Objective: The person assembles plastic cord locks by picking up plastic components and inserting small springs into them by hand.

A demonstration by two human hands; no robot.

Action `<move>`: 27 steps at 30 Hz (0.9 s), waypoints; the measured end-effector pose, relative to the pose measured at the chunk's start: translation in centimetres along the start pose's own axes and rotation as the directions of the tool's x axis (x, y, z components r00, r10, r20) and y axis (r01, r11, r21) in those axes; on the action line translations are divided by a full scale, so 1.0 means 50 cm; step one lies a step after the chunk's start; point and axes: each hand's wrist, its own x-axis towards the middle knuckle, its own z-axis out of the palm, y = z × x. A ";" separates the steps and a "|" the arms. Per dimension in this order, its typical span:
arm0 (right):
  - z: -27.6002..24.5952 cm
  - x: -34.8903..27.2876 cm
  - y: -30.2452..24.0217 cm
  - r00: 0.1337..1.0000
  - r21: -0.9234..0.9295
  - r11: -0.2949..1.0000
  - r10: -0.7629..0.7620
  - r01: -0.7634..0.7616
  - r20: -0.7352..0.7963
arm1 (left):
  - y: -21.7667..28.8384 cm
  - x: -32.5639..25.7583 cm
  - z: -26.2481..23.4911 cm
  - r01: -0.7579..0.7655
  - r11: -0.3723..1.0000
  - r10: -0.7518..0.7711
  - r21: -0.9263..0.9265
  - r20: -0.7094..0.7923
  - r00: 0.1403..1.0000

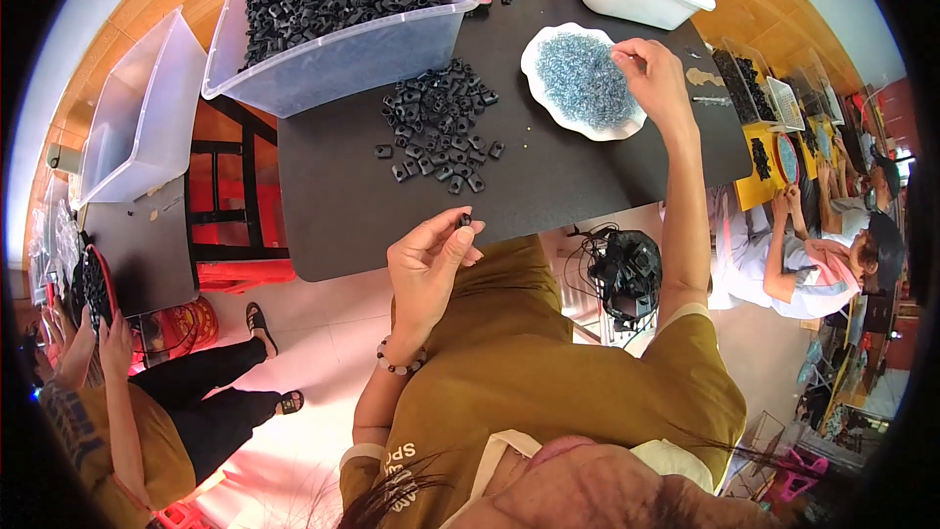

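Near the table's front edge, my left hand [428, 260] pinches a small black plastic part [464, 221] between thumb and fingertips. My right hand [654, 78] reaches over the right side of a white scalloped plate [534, 84], its fingers drawn together. Whatever those fingertips hold, if anything, is too small to see. Many tiny shiny blue-grey pieces [580, 76] fill the plate; their exact kind does not show. A loose pile of black plastic parts [443, 122] lies on the dark table [338, 201], ahead of my left hand.
A large clear bin [333, 75] heaped with black parts stands at the far left of the table. A white tub [646, 0] is at the far right. An empty-looking clear bin [137, 127] sits further left. Other people work on both sides [798, 264].
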 end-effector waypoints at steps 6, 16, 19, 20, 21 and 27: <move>0.033 0.006 -0.004 0.998 0.008 1.000 -0.022 0.021 0.051 | -0.001 -0.006 -0.004 -0.003 1.000 0.003 0.019 0.009 1.000; 0.041 0.012 -0.016 0.996 0.022 0.998 -0.057 0.056 0.064 | 0.004 -0.009 -0.001 0.011 1.000 -0.011 -0.007 0.003 1.000; 0.037 0.006 -0.021 0.996 0.052 0.996 -0.075 0.073 0.048 | 0.000 -0.008 -0.003 0.011 1.000 -0.011 -0.006 0.012 1.000; 0.037 0.005 -0.021 0.996 0.050 0.996 -0.074 0.072 0.046 | -0.002 -0.008 -0.004 0.005 1.000 -0.005 -0.007 0.019 1.000; 0.040 0.006 -0.019 0.995 0.038 0.995 -0.090 0.088 0.048 | -0.001 -0.009 -0.004 0.007 1.000 -0.007 -0.006 0.014 1.000; 0.041 0.003 -0.018 0.987 0.005 0.988 -0.156 0.156 0.039 | 0.004 -0.014 -0.005 0.025 1.000 -0.024 -0.008 0.004 1.000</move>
